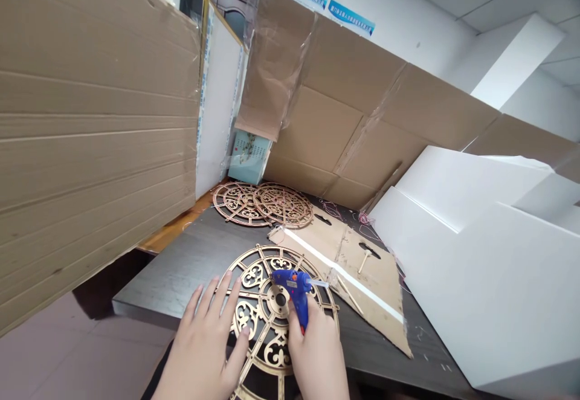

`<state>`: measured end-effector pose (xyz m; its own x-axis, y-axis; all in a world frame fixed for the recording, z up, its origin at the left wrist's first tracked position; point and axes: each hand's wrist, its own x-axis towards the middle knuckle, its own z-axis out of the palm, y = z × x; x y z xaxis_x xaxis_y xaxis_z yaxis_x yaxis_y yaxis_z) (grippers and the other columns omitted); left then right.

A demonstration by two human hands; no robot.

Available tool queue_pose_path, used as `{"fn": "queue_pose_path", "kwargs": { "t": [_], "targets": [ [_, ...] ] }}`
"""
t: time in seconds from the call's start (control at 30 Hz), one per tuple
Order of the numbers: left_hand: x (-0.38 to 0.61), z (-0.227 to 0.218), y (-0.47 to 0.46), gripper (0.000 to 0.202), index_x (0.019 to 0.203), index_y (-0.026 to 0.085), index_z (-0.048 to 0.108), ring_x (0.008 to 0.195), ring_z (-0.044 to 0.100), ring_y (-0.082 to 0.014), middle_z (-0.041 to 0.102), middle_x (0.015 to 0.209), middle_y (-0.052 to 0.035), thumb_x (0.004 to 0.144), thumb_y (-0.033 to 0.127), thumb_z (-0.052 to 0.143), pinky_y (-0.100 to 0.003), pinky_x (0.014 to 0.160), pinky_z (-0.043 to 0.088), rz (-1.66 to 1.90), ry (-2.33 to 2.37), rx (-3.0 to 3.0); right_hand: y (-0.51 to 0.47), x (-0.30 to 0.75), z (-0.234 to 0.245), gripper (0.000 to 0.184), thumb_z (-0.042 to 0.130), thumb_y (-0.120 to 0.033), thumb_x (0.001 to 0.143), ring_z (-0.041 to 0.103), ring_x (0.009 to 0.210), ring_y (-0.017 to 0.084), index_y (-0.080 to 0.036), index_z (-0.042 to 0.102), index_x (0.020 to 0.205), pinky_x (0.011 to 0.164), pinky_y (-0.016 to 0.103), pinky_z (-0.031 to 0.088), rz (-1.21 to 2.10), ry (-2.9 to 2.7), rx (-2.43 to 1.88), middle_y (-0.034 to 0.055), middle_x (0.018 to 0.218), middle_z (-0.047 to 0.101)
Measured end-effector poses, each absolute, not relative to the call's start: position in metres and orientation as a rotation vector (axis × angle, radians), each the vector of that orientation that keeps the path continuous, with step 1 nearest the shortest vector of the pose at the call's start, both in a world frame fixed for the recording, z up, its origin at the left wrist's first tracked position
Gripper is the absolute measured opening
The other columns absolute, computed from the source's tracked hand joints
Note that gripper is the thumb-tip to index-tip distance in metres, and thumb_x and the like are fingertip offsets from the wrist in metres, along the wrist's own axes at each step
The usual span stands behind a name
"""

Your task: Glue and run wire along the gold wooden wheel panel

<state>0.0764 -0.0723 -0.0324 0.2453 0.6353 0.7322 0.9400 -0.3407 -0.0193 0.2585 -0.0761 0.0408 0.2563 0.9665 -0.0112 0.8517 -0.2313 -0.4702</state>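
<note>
My right hand [317, 345] is wrapped round the handle of a blue glue gun [294, 285]. A clear glue stick [318, 283] sticks out of its back end, and its nozzle points left over the wheel. Below it lies a round openwork wooden wheel [277, 351] with scroll cut-outs and a ring at the hub, reaching past the table's front edge. On the wheel's left part my left hand [208, 333] rests flat, fingers spread. Whether the nozzle touches the wood I cannot tell.
Two similar wheels [284, 205] overlap at the back of the dark table [158, 285]. A cardboard sheet [362, 285] with a white strip carries thin wooden sticks [350, 295]. Pink thread [364, 217], a light-blue box [249, 156], cardboard walls [335, 122] and white panels [480, 267] surround the area.
</note>
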Motion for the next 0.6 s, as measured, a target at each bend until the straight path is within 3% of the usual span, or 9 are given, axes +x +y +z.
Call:
{"fn": "queue_pose_path", "kwargs": {
  "t": [0.17, 0.43, 0.6],
  "targets": [
    [0.077, -0.031, -0.073, 0.061, 0.149, 0.005, 0.047, 0.134, 0.053, -0.0379, 0.057, 0.148, -0.0208, 0.096, 0.034, 0.048, -0.05, 0.118, 0.023, -0.892, -1.424, -2.051, -0.068, 0.255, 0.04, 0.038, 0.046, -0.028, 0.104, 0.075, 0.101, 0.031, -0.016, 0.067, 0.132, 0.086, 0.034, 0.052, 0.402, -1.65, -2.215, 0.014, 0.105, 0.076],
    [0.076, -0.03, -0.073, 0.063, 0.149, 0.005, 0.047, 0.135, 0.052, -0.0384, 0.056, 0.149, -0.021, 0.095, 0.036, 0.049, -0.05, 0.118, 0.023, -0.884, -1.436, -2.066, -0.085, 0.266, 0.025, 0.035, 0.045, -0.029, 0.104, 0.075, 0.098, 0.028, -0.017, 0.071, 0.125, 0.084, 0.028, 0.052, 0.395, -1.649, -2.133, 0.0131, 0.096, 0.076],
    [0.076, -0.031, -0.072, 0.062, 0.149, 0.005, 0.047, 0.135, 0.052, -0.0381, 0.056, 0.149, -0.0209, 0.095, 0.036, 0.05, -0.05, 0.118, 0.024, -0.887, -1.43, -2.068, -0.073, 0.257, 0.032, 0.036, 0.045, -0.031, 0.104, 0.076, 0.095, 0.03, -0.017, 0.069, 0.128, 0.081, 0.032, 0.051, 0.343, -1.647, -2.211, 0.0129, 0.095, 0.077]
  ]
}}
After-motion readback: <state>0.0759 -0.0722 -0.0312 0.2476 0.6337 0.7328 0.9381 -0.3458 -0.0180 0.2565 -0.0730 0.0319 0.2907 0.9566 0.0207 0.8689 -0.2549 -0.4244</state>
